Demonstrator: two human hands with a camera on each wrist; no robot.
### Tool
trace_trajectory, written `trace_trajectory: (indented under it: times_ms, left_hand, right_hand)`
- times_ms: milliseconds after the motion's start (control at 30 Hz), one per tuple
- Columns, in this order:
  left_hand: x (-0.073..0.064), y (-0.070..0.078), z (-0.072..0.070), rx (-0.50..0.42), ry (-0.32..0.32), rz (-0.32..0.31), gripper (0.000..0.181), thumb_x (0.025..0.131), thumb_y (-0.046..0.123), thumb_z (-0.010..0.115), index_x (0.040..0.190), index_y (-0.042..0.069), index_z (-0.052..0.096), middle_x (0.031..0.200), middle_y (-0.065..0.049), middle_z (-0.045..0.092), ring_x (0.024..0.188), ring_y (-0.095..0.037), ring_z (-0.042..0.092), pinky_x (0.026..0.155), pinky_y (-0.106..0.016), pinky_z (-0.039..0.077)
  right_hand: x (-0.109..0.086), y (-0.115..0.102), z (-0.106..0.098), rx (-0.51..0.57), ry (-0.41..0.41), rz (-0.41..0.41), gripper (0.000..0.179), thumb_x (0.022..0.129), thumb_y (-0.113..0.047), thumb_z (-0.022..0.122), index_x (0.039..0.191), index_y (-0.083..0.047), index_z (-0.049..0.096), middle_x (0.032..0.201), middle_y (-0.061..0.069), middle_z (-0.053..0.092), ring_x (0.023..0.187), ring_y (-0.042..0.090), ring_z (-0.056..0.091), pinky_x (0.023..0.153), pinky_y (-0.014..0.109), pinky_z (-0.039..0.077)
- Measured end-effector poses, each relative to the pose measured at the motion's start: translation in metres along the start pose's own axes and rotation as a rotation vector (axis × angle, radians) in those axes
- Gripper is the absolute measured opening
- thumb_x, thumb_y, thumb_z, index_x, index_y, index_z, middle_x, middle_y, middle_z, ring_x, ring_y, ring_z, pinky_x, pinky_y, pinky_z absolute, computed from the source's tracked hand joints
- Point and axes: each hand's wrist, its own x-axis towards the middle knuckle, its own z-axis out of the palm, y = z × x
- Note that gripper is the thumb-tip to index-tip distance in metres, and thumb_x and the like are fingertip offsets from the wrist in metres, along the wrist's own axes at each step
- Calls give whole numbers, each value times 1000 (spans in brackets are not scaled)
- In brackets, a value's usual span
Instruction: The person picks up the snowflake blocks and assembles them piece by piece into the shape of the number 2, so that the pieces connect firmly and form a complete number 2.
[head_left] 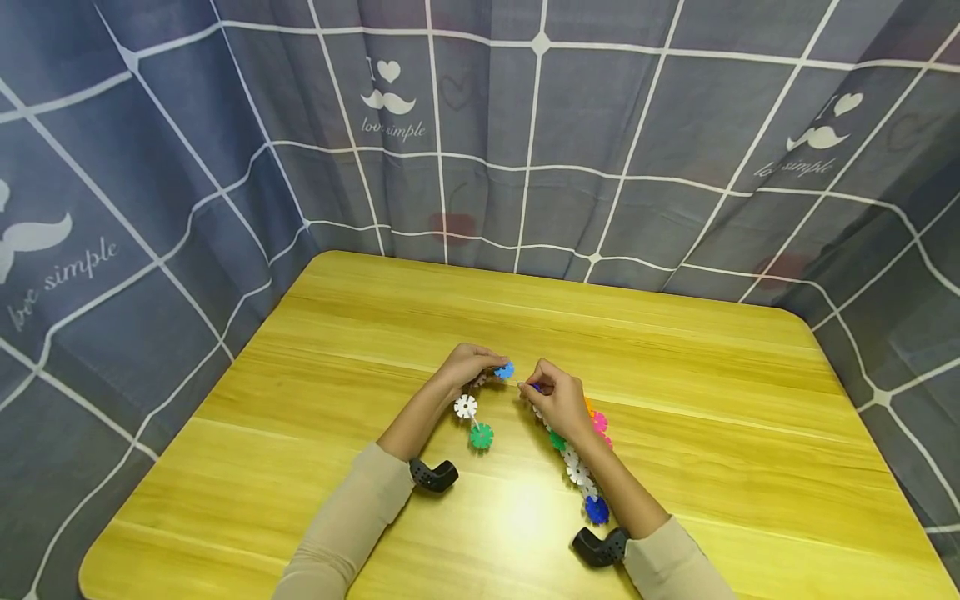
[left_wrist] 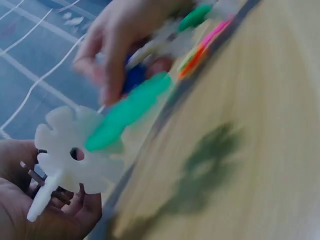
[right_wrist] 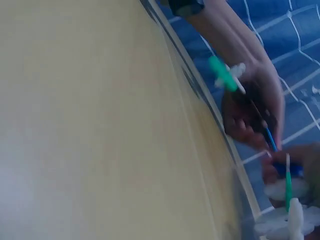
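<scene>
My left hand pinches a light blue notched plastic disc, one end of a short chain of interlocking discs. A white disc and a green disc hang from that chain below the palm. Close on the right, my right hand pinches a dark blue disc at the far end of a longer chain. White discs and another dark blue disc trail from it towards me. Fingers partly cover both chains, and whether the two ends touch I cannot tell.
Pink discs and an orange disc show beyond the right wrist. A wood-grain table lies under both arms. Grey checked curtains stand behind it and at the sides. A black curved mount sits at the left wrist.
</scene>
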Motion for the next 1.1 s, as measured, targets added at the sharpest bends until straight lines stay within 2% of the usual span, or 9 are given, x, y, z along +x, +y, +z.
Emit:
trace_trajectory:
  times_ms: [100, 233, 367, 500, 600, 733, 800, 967, 1100]
  left_hand:
    - [2, -2, -3, -38, 51, -8, 27, 84, 23, 68, 99, 0, 69, 64, -1, 57, 47, -8, 44, 43, -21, 35]
    - [2, -4, -2, -76, 44, -12, 33, 85, 25, 68, 102, -2, 68, 68, -4, 62, 50, -8, 51, 44, -19, 39]
    - [2, -5, 1, -142, 60, -10, 30, 86, 23, 67, 102, -3, 67, 70, -6, 63, 52, -10, 56, 43, -18, 39]
    - [0, -7, 4, -158, 73, -27, 29, 87, 22, 66, 102, -2, 66, 72, -5, 63, 55, -9, 59, 43, -18, 39]
    - [-1, -9, 6, -155, 70, -21, 28, 88, 23, 65, 101, -1, 66, 70, -3, 62, 54, -8, 58, 43, -19, 39]
    - [-2, -11, 10, -187, 45, -3, 24, 89, 22, 63, 94, -2, 62, 68, -4, 59, 54, -9, 59, 41, -18, 37]
    - [-2, -12, 11, -202, 29, 4, 23, 89, 21, 63, 91, -2, 61, 70, -5, 59, 56, -10, 61, 44, -18, 42]
    - [0, -12, 13, -216, 14, 22, 21, 89, 19, 63, 89, -2, 59, 75, -8, 61, 60, -13, 63, 54, -21, 51]
    - [0, -10, 11, -190, 7, 27, 21, 89, 19, 63, 88, -1, 60, 69, -7, 61, 55, -10, 59, 47, -19, 44]
  right_hand:
    - [0, 0, -2, 28, 13, 48, 9, 83, -7, 68, 83, -6, 59, 78, 7, 68, 67, 23, 66, 54, 25, 52]
    - [1, -1, -1, 160, -40, 183, 22, 86, -9, 65, 107, -3, 62, 96, 13, 67, 82, 26, 65, 69, 27, 53]
    - [2, -2, -3, 362, -125, 359, 43, 89, 1, 55, 130, 2, 44, 116, 21, 59, 101, 31, 60, 80, 30, 51]
    - [0, -6, -5, 436, -185, 448, 44, 90, 6, 47, 131, 5, 34, 119, 24, 56, 107, 32, 57, 84, 30, 49]
    - [-2, -8, -4, 328, -173, 414, 31, 93, 2, 50, 123, 6, 41, 112, 24, 60, 98, 31, 61, 77, 29, 51]
    - [-2, -10, -2, 136, -79, 347, 17, 90, -5, 59, 105, 1, 54, 96, 17, 67, 84, 23, 65, 68, 28, 52]
    - [-3, -9, 0, 76, -30, 304, 13, 87, -6, 64, 98, -1, 57, 91, 13, 69, 83, 21, 66, 68, 28, 53]
    - [-4, -8, 2, -15, 73, 189, 11, 82, -5, 70, 89, -3, 61, 86, 7, 69, 80, 20, 66, 68, 27, 53]
    - [-4, -8, 2, -16, 120, 144, 12, 80, -5, 71, 90, -3, 63, 83, 7, 68, 75, 19, 66, 65, 25, 53]
